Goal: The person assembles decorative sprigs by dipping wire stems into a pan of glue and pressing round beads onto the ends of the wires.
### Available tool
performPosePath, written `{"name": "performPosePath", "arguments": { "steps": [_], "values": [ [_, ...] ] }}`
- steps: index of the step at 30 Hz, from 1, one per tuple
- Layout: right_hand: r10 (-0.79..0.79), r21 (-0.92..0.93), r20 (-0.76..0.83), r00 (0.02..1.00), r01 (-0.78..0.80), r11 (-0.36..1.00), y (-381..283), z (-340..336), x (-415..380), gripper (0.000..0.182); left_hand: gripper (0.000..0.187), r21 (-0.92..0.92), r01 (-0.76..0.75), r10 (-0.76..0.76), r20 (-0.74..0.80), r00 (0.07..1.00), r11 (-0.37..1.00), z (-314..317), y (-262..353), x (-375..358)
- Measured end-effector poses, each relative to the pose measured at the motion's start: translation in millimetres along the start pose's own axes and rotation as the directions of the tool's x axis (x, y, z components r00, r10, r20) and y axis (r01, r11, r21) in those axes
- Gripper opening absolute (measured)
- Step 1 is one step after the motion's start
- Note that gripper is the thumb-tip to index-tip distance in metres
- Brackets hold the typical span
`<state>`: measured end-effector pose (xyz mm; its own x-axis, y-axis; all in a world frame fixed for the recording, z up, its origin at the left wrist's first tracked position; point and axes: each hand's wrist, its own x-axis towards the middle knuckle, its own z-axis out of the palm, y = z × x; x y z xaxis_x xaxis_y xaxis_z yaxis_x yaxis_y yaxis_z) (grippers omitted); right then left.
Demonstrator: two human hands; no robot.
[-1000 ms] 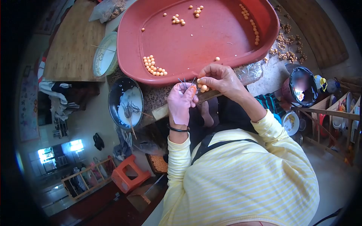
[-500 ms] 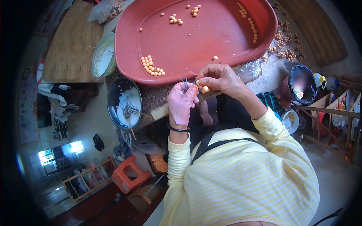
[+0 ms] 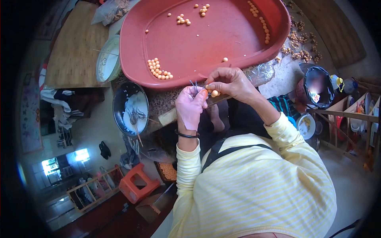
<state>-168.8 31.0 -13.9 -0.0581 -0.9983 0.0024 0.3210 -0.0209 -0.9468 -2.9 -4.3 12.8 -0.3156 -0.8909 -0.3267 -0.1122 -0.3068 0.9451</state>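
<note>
At the far left of the tabletop (image 3: 158, 102), a pale bowl (image 3: 107, 63) with white content carries a thin stick across its rim. Nearer, a black pan (image 3: 119, 113) holds white material and a bundle of dark stems (image 3: 135, 115). An orange stool (image 3: 127, 185) stands lower, on the near left. The large red tub (image 3: 162, 84) lies beyond the hands, with loose orange beads (image 3: 159, 71) in groups inside it. In front of its near rim, the left hand (image 3: 190, 109) has its fingers closed on a few thin stems (image 3: 193, 84), which point upward. The right hand (image 3: 233, 84) has thumb and forefinger pinched together on a small bead (image 3: 208, 86), close beside the left fingertips. Another orange bead (image 3: 215, 93) is just under the right fingers. Farther right, many bead bunches (image 3: 303, 55) lie near a bin (image 3: 318, 89) with black lining.
</note>
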Motion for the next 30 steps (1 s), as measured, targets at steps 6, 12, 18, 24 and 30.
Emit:
{"name": "performPosePath", "arguments": {
  "steps": [6, 12, 18, 24, 30],
  "values": [
    [0.031, -0.04, 0.036, 0.999, -0.03, 0.999, -3.3, 0.8, 4.7, 0.004, 0.007, -0.01, -0.002, 0.002, -0.007, 1.0, 1.0, -4.4, 0.3, 2.3],
    [0.03, -0.067, 0.059, 0.998, -0.026, 0.997, -4.0, 2.8, -4.6, 0.003, 0.007, -0.019, -0.001, 0.002, 0.022, 1.0, 1.0, -4.4, -3.6, -2.6],
    [0.056, -0.029, 0.045, 0.997, -0.055, 0.998, -7.7, 4.6, -6.4, 0.003, 0.009, -0.053, -0.007, 0.01, 0.055, 0.998, 0.999, -6.1, -6.2, -1.2],
    [0.078, -0.009, 0.03, 0.997, -0.077, 0.997, -9.4, 4.7, -5.5, 0.003, 0.011, -0.161, 0.007, 0.005, 0.075, 0.997, 0.987, -4.8, -4.6, -3.5],
    [0.047, -0.013, 0.042, 0.998, -0.046, 0.999, -2.6, 2.8, -2.9, 0.002, 0.009, -0.16, -0.017, 0.025, 0.043, 0.999, 0.987, -4.0, -7.3, -2.0]
  ]
}}
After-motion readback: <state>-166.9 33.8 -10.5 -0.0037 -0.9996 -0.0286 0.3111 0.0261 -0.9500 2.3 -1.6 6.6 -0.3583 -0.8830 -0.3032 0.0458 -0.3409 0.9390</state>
